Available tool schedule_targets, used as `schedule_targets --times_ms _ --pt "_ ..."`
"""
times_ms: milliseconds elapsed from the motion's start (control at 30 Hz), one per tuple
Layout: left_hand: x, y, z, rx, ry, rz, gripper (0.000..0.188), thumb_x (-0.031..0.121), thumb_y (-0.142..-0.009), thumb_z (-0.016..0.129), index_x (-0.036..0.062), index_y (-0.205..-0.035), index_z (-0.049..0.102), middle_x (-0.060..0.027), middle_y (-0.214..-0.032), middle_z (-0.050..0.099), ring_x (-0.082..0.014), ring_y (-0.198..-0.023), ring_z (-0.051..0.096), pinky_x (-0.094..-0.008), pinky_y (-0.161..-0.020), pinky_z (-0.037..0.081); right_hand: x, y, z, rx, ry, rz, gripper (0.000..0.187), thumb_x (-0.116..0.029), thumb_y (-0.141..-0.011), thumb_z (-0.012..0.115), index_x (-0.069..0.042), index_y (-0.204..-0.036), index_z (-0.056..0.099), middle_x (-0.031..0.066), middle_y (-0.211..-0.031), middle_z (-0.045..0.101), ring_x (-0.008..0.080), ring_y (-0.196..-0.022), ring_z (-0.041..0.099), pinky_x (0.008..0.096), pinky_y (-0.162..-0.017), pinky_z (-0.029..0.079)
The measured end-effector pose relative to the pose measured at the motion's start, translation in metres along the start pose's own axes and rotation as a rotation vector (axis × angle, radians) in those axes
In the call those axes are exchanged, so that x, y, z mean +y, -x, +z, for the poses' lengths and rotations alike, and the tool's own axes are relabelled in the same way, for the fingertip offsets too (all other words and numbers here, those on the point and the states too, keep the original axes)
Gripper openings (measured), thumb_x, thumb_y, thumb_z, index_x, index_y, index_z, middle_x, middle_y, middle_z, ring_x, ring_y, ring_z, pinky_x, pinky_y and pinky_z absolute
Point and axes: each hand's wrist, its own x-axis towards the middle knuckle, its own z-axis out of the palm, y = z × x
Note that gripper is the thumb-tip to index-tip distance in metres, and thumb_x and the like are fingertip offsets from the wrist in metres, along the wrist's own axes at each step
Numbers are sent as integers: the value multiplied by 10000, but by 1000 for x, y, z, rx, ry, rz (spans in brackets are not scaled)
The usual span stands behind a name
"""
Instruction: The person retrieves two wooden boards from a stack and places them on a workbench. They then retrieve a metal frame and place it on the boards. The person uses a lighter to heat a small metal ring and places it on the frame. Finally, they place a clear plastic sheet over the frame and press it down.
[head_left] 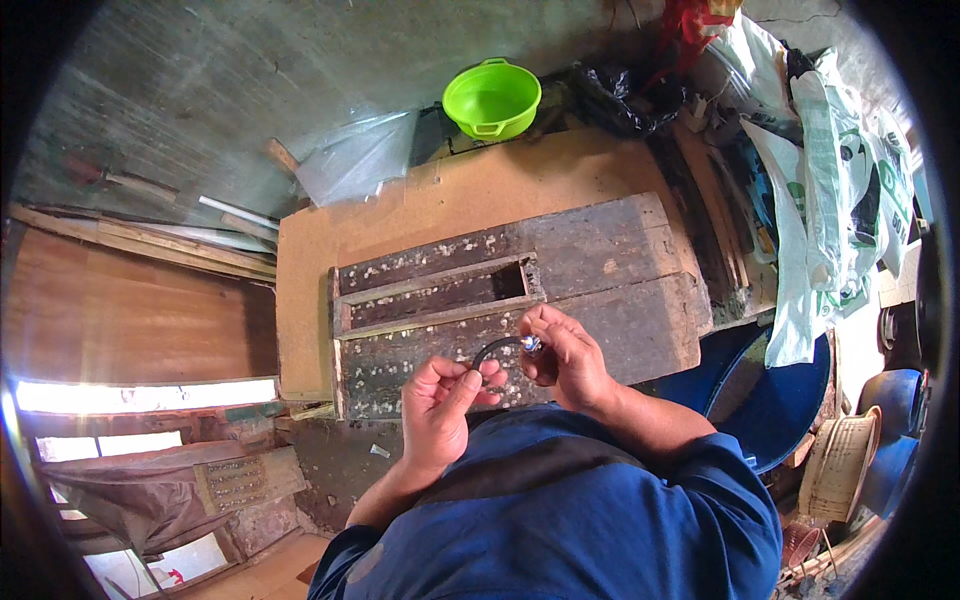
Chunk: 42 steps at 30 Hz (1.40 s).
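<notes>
The black flexible tube (492, 349) is held in a short arc over the near part of the slotted plank table (620, 270), probably so both ends are supported and visible. Left hand (437, 410): thumb and fingers pinch one end, nearly closed. Right hand (568, 361): fingers curl around the pale-fitted end; exact fingertip contact is obscured.

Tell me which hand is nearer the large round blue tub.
Right. The right hand is to the left of the blue tub, at one end of the curved black tube; the left hand is farther left, at the tube's other end.
</notes>
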Motion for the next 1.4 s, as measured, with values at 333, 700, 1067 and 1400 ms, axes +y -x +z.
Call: schedule_targets --times_ms 333,700,1067,1400 --pt "1 0 2 9 -5 -10 39 40 -960 569 27 -947 534 -157 -1037 694 -241 -935 701 -314 -722 606 -2 1 1 14 -6 10 175 -273 -963 508 -108 -906 525 -38 -688 452 92 -519 464 235 -426 230" --pt "0 0 1 8 11 -8 45 46 -961 570 24 -945 534 -166 -1038 691 -244 -937 700 -321 -721 607 0 0 -1 8 21 18 170 -271 -956 507 -106 -925 538 -34 -670 464 91 -517 471 232 -422 234" --pt "-1 3 -2 10 2 -11 43 47 -964 566 30 -938 535 -158 -1038 693 -240 -935 700 -316 -723 603 2 2 -1 -22 -8 33 173 -263 -978 486 -112 -918 546 -24 -738 519 75 -545 500 212 -426 271" --pt "0 4 -3 14 6 -4 34 41 -962 566 27 -949 537 -166 -1040 690 -241 -941 699 -317 -729 601 5 2 1 -1 13 30 177 -283 -967 506 -116 -917 540 -30 -654 481 81 -500 461 231 -408 229"
